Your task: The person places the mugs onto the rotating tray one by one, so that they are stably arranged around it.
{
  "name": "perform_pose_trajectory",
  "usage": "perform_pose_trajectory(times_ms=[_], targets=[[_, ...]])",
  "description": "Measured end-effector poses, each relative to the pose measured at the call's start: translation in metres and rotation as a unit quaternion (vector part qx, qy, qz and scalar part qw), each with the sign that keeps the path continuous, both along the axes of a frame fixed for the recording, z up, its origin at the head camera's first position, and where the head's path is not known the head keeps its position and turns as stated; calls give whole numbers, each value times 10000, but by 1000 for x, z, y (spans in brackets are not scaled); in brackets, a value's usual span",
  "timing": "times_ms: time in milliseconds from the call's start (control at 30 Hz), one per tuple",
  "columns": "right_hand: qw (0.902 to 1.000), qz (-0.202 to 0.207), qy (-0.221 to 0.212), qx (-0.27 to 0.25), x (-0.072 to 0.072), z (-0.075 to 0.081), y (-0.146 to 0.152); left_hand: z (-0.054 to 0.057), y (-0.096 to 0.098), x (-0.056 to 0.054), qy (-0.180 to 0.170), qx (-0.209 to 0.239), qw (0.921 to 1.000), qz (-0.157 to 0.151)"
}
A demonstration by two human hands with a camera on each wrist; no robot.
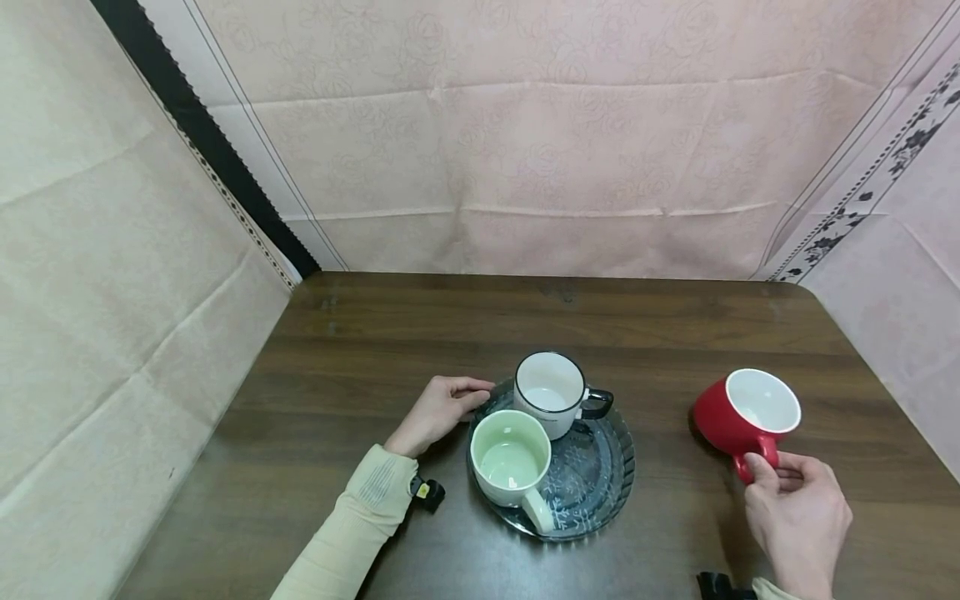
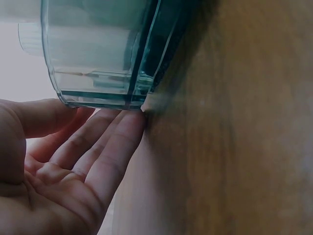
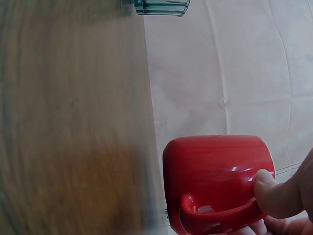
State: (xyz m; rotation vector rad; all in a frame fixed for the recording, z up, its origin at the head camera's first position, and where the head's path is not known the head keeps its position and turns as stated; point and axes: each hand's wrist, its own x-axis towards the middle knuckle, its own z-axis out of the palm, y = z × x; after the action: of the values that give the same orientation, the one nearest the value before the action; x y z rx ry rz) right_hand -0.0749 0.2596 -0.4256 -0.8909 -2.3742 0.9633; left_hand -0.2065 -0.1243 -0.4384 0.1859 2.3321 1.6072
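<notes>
My right hand (image 1: 798,508) grips a red mug (image 1: 723,421) with a white inside by its handle. In the right wrist view the red mug (image 3: 215,171) hangs above the table, my thumb (image 3: 276,193) pressing the top of the handle. To the left, a round, dark-tinted glass tray (image 1: 588,483) with a fluted rim sits on the table. On it stand a light green mug (image 1: 502,471) and a white mug (image 1: 543,400) with a black rim and handle. The nearly straight fingers of my left hand (image 1: 442,408) touch the tray's left edge; the left wrist view shows fingertips against its glass wall (image 2: 102,93).
The brown wooden table (image 1: 360,350) has rounded far corners. Pale patterned cloth (image 1: 525,150) hangs behind it and along both sides. A strip of wood lies between the tray and the red mug.
</notes>
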Motion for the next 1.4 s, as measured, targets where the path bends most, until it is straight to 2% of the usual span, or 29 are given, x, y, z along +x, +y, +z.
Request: perform_pose_trajectory(times_ms=[233, 467, 767, 1400], targets=[[10000, 9, 29, 55, 1, 1, -1, -1, 0, 0, 7, 9, 10000, 17], [9993, 33, 332, 149, 2, 0, -2, -1, 0, 0, 20, 32, 10000, 0], [9993, 50, 341, 144, 2, 2, -3, 0, 0, 0, 25, 66, 10000, 11], [9959, 157, 805, 387, 5, 4, -10, -1, 0, 0, -5, 16, 10000, 33]])
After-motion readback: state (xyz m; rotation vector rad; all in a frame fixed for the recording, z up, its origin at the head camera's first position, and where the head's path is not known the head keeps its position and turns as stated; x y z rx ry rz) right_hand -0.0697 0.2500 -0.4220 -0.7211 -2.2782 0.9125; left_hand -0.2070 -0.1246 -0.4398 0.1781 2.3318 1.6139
